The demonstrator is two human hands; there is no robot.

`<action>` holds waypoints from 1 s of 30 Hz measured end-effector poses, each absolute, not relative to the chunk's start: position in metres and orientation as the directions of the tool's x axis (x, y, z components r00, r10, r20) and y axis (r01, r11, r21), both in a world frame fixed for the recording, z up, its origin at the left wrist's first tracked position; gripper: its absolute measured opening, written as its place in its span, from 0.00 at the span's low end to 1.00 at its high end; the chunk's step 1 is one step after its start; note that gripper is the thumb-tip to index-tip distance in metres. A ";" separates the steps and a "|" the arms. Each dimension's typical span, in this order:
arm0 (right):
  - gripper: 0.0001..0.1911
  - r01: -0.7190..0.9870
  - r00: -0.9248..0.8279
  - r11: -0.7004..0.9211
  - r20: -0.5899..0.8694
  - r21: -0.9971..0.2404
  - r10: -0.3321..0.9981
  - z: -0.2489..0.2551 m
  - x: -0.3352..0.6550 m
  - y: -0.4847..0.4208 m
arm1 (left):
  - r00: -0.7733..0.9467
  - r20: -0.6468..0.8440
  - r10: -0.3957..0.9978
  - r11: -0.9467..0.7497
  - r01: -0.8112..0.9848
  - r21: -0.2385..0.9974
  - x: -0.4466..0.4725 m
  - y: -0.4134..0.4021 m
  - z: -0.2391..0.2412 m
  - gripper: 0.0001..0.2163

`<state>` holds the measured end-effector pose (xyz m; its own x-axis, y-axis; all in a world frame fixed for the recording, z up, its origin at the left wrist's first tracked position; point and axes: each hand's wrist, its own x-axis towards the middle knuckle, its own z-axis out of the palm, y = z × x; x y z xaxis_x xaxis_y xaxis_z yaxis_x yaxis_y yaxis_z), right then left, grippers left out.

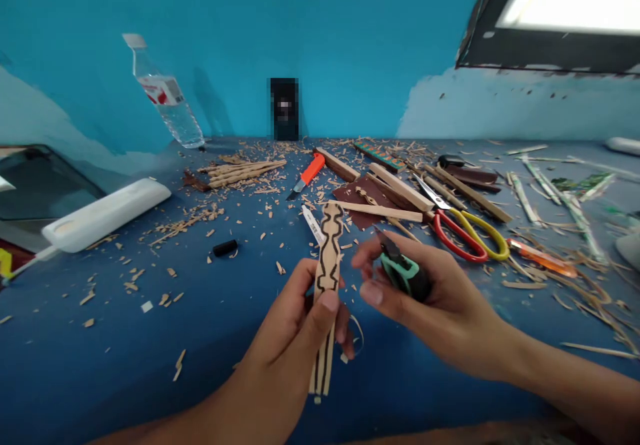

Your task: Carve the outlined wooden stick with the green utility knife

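My left hand (305,331) grips a flat wooden stick (329,251) upright in front of me, thumb across its face. Black outlines with wavy, stepped edges are drawn along the wood, turning to straight lines toward the bottom. To the right, my right hand (430,291) is closed around a black and mint-green utility knife (403,273). Its dark blade points up and left, apart from the wood. Behind the stick lies a white marker (313,225), partly covered by it. A black marker cap (225,248) rests farther left.
Wood shavings litter the blue table (125,351). Beyond my hands lie an orange cutter (307,175), carved sticks (245,173), wood strips (400,188), red-and-yellow scissors (460,231) and an orange-handled tool (543,258). A water bottle (170,108) stands at the back left, near a white power strip (107,215).
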<state>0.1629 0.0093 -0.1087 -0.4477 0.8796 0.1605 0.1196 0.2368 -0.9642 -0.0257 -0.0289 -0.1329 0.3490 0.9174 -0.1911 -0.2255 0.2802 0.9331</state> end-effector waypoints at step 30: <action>0.10 0.438 -0.673 0.693 0.301 -0.573 0.675 -0.089 0.195 0.038 | 0.169 0.040 0.985 -0.042 0.006 0.999 -0.054 -0.015 -0.082 0.10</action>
<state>0.1946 0.0376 -0.0890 -0.6734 0.6751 0.3013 0.4380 0.6927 -0.5729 -0.0544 -0.0149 -0.0816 0.1686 0.9849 0.0399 0.0062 -0.0415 0.9991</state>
